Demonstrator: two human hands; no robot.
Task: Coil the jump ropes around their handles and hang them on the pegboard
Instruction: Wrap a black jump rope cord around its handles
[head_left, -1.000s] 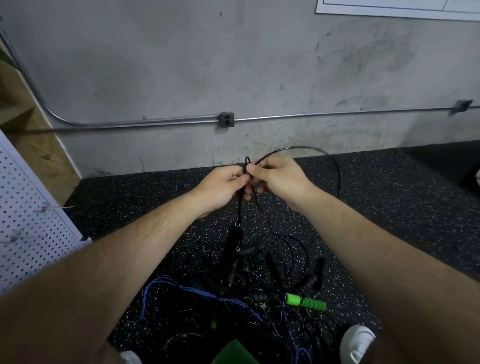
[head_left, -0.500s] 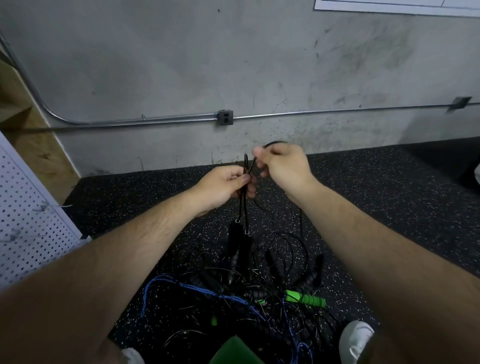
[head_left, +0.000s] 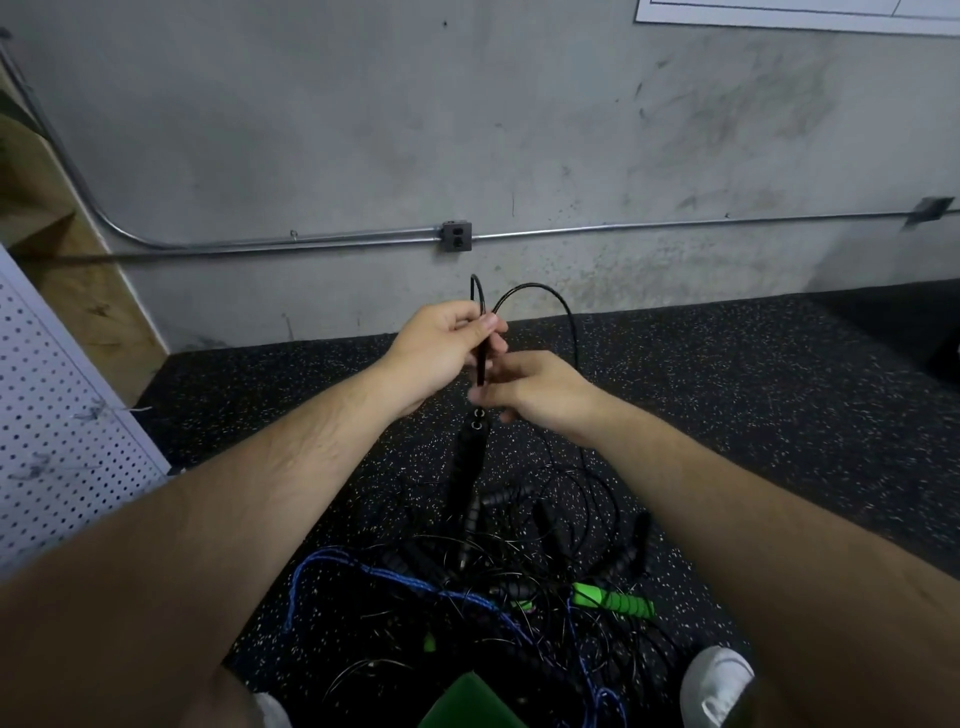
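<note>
My left hand (head_left: 441, 349) pinches doubled strands of a thin black jump rope (head_left: 545, 296), which loops up above the fist and arcs down to the right. Two black handles (head_left: 467, 457) of that rope hang side by side just below my hands. My right hand (head_left: 530, 387) sits lower than the left, fingers curled round the same strands just above the handles. A white pegboard (head_left: 57, 431) leans at the left edge. A tangled pile of ropes (head_left: 519, 571) lies on the floor below.
The pile holds black handles, a green handle (head_left: 613, 603) and a blue cord (head_left: 374, 571). A white shoe (head_left: 717, 680) shows at bottom right and a green object (head_left: 467, 701) at bottom centre. A concrete wall with conduit and an outlet (head_left: 456, 236) stands ahead; wooden boards at left.
My right hand has dropped from above the left hand down the strands to just above the handles. A loop of rope now stands above my left fist.
</note>
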